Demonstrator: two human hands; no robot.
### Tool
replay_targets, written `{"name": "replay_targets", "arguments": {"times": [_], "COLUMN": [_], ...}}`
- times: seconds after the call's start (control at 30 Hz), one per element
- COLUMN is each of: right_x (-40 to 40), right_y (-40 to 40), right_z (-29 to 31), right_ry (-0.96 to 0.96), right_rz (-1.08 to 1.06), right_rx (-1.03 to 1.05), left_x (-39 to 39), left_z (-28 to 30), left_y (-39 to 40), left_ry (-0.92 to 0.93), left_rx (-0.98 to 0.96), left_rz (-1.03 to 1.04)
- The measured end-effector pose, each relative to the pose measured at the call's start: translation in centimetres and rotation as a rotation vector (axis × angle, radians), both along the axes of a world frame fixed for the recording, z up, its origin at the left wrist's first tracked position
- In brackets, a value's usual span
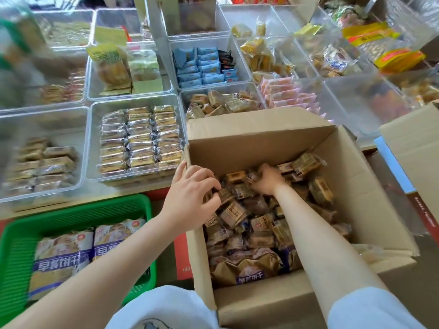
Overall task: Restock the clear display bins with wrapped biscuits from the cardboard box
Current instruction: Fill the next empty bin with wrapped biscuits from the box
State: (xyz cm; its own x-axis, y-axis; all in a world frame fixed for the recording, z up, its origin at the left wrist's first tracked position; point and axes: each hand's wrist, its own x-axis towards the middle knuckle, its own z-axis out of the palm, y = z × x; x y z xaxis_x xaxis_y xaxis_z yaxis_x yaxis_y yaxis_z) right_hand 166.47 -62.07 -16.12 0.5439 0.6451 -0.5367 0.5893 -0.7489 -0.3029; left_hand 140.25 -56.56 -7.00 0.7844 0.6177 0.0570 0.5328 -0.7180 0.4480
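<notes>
We see both hands down in the open cardboard box (273,129), which stands in front of the rows of clear display bins (135,100). The box is loosely heaped with wrapped biscuits (237,214) in brown and gold wrappers. The left hand (192,193) sits at the box's left wall, fingers curled over a few packets near the edge; we read it as grasping them. The right hand (267,180) reaches deeper toward the middle of the heap, fingers closed round a small clutch of packets. The bin (197,92) just behind the box holds a shallow, untidy layer of like-looking biscuits. Left of it, another bin (95,143) carries neat rows of long packets. A green basket (78,210) with large printed bags rests low at left, beside the box. Far bins at left are motion-blurred.
</notes>
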Motion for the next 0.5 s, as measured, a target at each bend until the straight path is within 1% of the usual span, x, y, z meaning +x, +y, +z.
{"name": "replay_targets", "arguments": {"times": [0.03, 0.07, 0.13, 0.2, 0.23, 0.27, 0.3, 0.37, 0.43, 0.5], "right_x": [-0.1, -0.4, -1.2, -2.3, -3.0, -4.1, -5.3, -8.4, -11.9, -15.6], "right_y": [0.2, 0.3, 0.0, -0.3, -0.2, 0.1, 0.6, 2.1, 3.9, 6.2], "right_z": [1.2, 2.6, 5.7, 8.7, 10.0, 11.3, 12.3, 13.7, 14.3, 14.3], "right_ry": [0.137, 0.326, 0.798, 1.242, 1.421, 1.542, 1.601, 1.603, 1.592, 1.628], "right_rz": [-0.065, -0.154, -0.306, -0.363, -0.37, -0.354, -0.315, -0.18, -0.062, -0.018], "right_rx": [0.043, 0.112, 0.288, 0.495, 0.57, 0.614, 0.635, 0.635, 0.6, 0.549], "left_x": [-0.1, -0.1, 0.0, -0.2, -0.4, -0.8, -1.2, -2.5, -4.4, -7.1], "left_z": [0.0, 0.0, 0.2, 0.8, 1.3, 1.9, 2.4, 3.4, 3.9, 3.7], "left_y": [0.2, 0.3, 0.2, 0.0, 0.0, 0.2, 0.6, 2.1, 4.1, 6.5], "left_ry": [0.005, 0.005, -0.028, -0.12, -0.191, -0.27, -0.34, -0.426, -0.475, -0.48], "left_rx": [-0.006, -0.017, -0.049, -0.153, -0.226, -0.284, -0.315, -0.309, -0.265, -0.217], "left_rz": [-0.001, -0.004, -0.012, 0.01, 0.037, 0.063, 0.081, 0.08, 0.042, 0.056]}}
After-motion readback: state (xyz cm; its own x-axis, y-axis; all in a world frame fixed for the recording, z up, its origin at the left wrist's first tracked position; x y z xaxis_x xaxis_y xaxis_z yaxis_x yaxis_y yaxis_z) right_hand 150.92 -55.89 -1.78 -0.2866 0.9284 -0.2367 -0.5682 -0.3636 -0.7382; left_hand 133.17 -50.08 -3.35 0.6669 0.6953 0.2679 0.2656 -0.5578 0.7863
